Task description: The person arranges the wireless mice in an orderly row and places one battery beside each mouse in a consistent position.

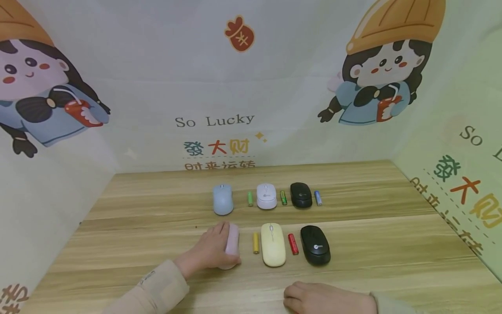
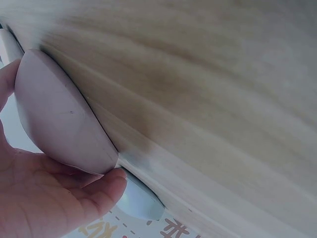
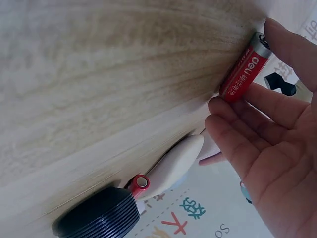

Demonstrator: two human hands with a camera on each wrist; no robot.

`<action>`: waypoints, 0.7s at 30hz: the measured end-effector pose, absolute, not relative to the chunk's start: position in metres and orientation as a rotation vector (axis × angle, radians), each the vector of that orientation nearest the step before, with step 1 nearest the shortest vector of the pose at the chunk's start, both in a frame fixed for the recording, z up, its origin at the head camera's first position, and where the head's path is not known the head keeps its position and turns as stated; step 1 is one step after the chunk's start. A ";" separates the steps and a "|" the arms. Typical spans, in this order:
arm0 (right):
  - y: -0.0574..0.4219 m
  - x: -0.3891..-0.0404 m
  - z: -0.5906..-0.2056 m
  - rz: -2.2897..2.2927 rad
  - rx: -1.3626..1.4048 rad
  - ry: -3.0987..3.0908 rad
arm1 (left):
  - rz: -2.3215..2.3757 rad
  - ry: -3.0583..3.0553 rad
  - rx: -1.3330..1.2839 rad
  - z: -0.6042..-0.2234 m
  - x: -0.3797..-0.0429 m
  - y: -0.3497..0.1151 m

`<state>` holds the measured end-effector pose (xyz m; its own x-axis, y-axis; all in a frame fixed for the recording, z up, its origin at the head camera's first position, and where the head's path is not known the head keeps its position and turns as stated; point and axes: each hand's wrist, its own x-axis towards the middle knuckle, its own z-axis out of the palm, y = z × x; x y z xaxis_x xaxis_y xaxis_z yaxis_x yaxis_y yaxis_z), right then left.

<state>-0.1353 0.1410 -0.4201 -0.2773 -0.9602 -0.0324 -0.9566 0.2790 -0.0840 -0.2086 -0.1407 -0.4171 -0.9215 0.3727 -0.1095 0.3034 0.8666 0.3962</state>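
Observation:
My left hand (image 1: 209, 248) grips a pale pink computer mouse (image 1: 233, 239) at the left end of the front row, thumb at its near end and fingers at its far end. The left wrist view has the same mouse (image 2: 62, 116) between thumb and fingers, close to the wooden table. Low in the head view, my right hand (image 1: 325, 298) is near the table's front. In the right wrist view it holds a red AA battery (image 3: 244, 72) lengthwise between thumb and fingertips; the head view hides this battery behind the hand.
Right of the pink mouse lie a yellow battery (image 1: 256, 243), a cream mouse (image 1: 273, 246), another red battery (image 1: 293, 244) and a black mouse (image 1: 315, 246). Behind them stand a blue mouse (image 1: 223, 199), a white mouse (image 1: 266, 196) and a second black mouse (image 1: 301, 195), with batteries between.

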 end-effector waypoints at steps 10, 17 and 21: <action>0.144 -0.141 -0.411 -0.086 -1.883 2.511 | 0.571 2.862 0.521 -0.419 -0.209 -0.140; 0.176 -0.182 -0.381 -0.113 -1.843 2.767 | 0.569 2.862 0.524 -0.419 -0.210 -0.140; 0.205 -0.209 -0.376 -0.165 -1.666 2.858 | 0.555 2.862 0.520 -0.420 -0.210 -0.141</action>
